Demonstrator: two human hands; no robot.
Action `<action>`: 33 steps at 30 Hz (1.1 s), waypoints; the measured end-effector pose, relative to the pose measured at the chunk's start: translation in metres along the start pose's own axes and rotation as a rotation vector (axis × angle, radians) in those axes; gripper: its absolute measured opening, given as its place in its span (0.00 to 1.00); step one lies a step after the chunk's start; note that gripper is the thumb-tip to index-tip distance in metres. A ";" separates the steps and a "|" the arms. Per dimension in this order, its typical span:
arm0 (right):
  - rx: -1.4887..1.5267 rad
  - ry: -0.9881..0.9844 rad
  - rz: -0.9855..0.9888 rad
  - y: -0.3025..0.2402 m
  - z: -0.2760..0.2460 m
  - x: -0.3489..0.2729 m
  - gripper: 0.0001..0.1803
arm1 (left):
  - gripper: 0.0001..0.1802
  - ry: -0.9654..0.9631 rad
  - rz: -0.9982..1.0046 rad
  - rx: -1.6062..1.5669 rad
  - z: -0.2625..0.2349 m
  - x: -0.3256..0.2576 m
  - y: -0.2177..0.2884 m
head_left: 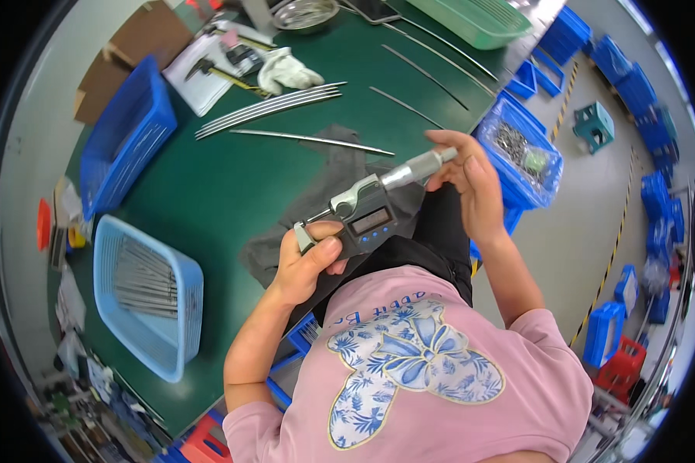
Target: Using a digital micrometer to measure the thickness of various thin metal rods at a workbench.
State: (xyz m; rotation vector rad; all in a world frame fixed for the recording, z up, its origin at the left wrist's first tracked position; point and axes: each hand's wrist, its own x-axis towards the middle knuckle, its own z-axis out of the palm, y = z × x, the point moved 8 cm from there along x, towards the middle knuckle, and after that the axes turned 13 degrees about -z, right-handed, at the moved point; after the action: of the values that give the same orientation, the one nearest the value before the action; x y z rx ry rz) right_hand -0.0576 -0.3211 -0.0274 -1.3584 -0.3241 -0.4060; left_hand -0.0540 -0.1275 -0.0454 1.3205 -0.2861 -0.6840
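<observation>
Left grip (pixel 306 266) around micrometer (pixel 369 222), cylindrical metal thimble (pixel 415 170)

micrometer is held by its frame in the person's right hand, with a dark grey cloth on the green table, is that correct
Not quite: the head view shows the micrometer held by its frame in the left hand, with a dark grey cloth on the green table.
</observation>
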 end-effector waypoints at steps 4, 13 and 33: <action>-0.111 0.131 -0.092 -0.018 -0.020 -0.027 0.13 | 0.22 -0.193 -0.168 0.082 0.005 0.016 -0.028; -0.565 -0.044 -0.003 -0.003 -0.024 -0.045 0.07 | 0.19 -0.296 -0.212 -0.007 0.004 0.016 -0.047; -0.590 -0.300 -0.128 -0.013 -0.019 -0.038 0.09 | 0.18 -0.244 -0.313 0.060 0.010 0.013 -0.046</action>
State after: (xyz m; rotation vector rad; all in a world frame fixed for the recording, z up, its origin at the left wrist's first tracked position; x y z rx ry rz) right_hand -0.0976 -0.3378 -0.0373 -1.9905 -0.5703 -0.4210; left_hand -0.0629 -0.1476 -0.0895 1.3534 -0.3010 -1.1122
